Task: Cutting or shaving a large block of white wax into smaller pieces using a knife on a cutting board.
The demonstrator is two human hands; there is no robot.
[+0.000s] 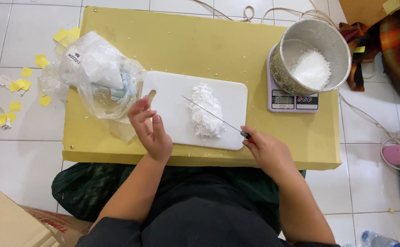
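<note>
Holding one knife (218,118), right hand (266,148) over one white pile (204,112)

A flat yellow board table (200,41) fills the centre of the frame. A white rectangular plastic cutting board (172,114) lies on it at centre, bearing a heap of white shredded pieces (204,112). A thin-bladed knife (211,115) lies across the heap. A clear plastic bag of white blocks (101,75) sits left of the cutting board. A small digital kitchen scale (293,101) stands at upper right, with a round metal pot (312,55) on it.

Yellow table (200,45): cutting board (172,110), scale (293,101), bag (101,75)
</note>
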